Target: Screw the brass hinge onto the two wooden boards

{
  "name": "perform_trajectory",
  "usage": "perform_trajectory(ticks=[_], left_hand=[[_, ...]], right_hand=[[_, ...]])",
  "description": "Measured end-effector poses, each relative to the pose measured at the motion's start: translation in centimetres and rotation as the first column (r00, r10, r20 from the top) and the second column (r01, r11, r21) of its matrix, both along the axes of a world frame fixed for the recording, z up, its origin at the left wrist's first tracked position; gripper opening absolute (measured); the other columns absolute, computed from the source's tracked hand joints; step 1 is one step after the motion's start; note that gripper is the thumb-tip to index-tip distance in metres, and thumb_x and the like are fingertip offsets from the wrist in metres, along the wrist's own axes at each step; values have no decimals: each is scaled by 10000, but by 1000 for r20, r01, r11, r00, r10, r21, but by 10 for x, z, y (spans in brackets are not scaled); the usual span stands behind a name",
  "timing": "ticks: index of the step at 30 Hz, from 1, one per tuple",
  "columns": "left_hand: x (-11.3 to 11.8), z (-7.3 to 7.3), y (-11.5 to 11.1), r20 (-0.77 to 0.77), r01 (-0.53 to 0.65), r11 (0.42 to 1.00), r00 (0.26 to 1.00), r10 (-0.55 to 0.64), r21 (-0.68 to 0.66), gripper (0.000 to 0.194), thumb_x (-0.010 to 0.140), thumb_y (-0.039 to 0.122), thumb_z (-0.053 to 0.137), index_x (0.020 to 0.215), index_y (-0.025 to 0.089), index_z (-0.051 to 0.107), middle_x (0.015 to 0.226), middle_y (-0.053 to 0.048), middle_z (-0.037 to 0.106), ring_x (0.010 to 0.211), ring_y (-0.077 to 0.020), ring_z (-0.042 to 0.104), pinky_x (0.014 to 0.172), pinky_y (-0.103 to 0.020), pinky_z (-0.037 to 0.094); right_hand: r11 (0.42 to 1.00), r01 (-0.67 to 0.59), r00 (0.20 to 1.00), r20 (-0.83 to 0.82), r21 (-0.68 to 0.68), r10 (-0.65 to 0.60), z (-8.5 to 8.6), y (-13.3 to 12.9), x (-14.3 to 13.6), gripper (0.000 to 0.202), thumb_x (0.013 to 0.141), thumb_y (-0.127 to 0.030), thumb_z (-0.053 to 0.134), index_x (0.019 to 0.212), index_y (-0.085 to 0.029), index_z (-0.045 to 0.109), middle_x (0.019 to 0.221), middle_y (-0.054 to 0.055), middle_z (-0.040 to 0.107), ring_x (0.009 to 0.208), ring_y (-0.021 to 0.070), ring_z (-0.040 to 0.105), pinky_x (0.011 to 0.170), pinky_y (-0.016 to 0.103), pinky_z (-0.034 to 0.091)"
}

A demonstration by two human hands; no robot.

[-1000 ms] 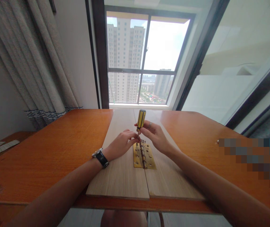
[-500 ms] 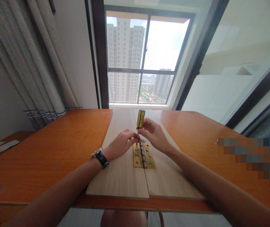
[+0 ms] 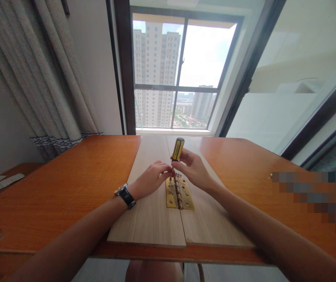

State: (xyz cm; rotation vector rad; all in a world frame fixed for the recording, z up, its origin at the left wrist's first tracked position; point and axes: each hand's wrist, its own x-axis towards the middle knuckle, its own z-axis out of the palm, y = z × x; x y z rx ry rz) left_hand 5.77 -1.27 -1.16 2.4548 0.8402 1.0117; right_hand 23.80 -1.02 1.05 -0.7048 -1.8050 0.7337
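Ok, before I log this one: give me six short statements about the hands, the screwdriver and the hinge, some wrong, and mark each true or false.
1. The right hand holds a yellow-and-black screwdriver. True.
2. The screwdriver lies on its side. False: it is held nearly upright, handle up.
3. The gold-coloured hinge spans the seam between the two pale boards. True.
4. The hinge is folded shut. False: it lies spread flat, a leaf on each board.
5. A black-strapped watch is on the left wrist. True.
6. The left hand is far from the screwdriver. False: its fingertips are at the tool's lower end.
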Motion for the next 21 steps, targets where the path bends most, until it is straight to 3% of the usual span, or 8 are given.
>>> perform_trajectory(ticks=[4,9,15,21], left_hand=[[0,-2,3,3,12,1000,1000,-12,19,197,963,218,512,887,163,685,973,-61,715,1010,-207,591,940,-344,453],[-1,-2,2,22,19,1000,1000,-19,19,187,959,229,524,896,169,689,974,-61,709,1042,-209,589,959,-350,457],[-2,-1,0,31,19,999,999,-20,33,177,955,223,529,947,169,698,1020,-72,708,1005,-206,600,957,-359,466],[-1,-2,3,8,22,999,1000,-22,38,195,958,216,516,896,174,696,988,-67,717,1041,-213,584,975,-375,458]], right_hand=[[999,-41,998,45,2,41,2,-2,2,224,889,-348,585,981,-180,702,866,40,643,798,180,574,753,337,452],[997,-3,997,76,73,-3,1,1,3,171,866,-334,635,876,-192,731,852,37,656,825,186,589,776,339,458],[998,26,998,53,58,-30,-1,1,1,81,768,-267,729,772,-192,697,762,8,641,760,172,577,746,333,456],[998,-48,996,76,42,45,2,-3,2,215,898,-323,579,983,-200,733,945,56,683,829,186,599,779,355,482]])
